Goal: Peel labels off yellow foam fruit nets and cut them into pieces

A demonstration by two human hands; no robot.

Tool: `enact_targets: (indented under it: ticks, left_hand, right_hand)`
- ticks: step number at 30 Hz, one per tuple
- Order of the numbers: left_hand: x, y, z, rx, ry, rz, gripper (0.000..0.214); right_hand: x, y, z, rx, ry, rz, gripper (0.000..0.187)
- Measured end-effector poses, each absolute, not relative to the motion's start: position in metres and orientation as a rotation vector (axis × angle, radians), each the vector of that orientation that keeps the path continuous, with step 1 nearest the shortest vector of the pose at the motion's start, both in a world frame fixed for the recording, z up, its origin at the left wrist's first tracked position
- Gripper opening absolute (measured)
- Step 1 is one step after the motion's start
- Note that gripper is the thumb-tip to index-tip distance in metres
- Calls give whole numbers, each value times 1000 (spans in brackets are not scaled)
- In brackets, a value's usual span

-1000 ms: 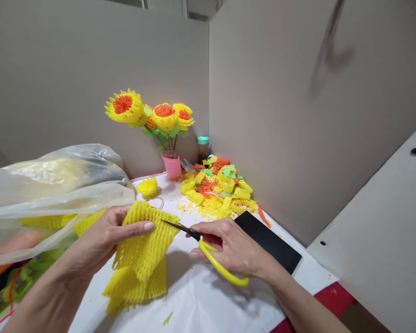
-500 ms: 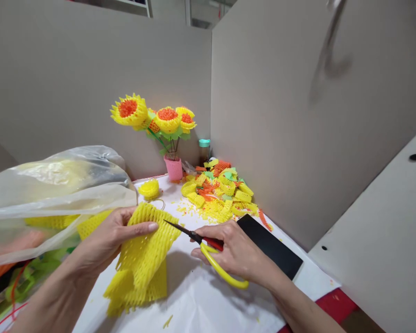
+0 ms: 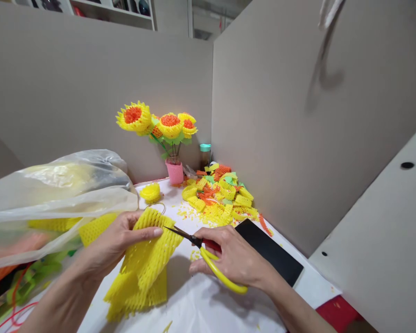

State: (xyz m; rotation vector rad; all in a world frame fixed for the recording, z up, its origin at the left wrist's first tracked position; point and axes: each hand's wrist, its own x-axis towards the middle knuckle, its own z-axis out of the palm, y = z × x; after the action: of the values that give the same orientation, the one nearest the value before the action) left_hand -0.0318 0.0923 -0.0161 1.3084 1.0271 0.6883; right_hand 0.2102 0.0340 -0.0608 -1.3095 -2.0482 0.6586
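My left hand (image 3: 119, 240) pinches a yellow foam net sleeve (image 3: 143, 263) by its upper edge, thumb on top, and holds it above the white table cover (image 3: 201, 305). My right hand (image 3: 234, 259) grips yellow-handled scissors (image 3: 208, 259). Their dark blades are slightly apart and their tips touch the right edge of the foam net near my left thumb.
A clear plastic bag (image 3: 52, 194) of foam nets bulges at the left. At the back stand foam sunflowers (image 3: 159, 125) in a pink pot (image 3: 175, 172), a small bottle (image 3: 204, 155) and a pile of yellow, orange and green scraps (image 3: 218, 194). A black slab (image 3: 270, 249) lies beside my right wrist. Grey partitions enclose the table.
The scissor tips have moved left and reached the edge of the foam net. The camera has tilted up a little; both hands stay in about the same place.
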Motion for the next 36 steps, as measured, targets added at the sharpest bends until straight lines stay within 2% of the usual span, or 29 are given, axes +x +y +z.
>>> enact_targets:
  ticks: [28,36]
  left_hand:
    - [-32,92,-22,1364,1064,666,20]
    - [-31,94,-24,1337,1066,628,27]
  right_hand:
    - [210,35,-61,-1300,-2056,656,33]
    - [212,34,-61,-1306,-2060,631,32]
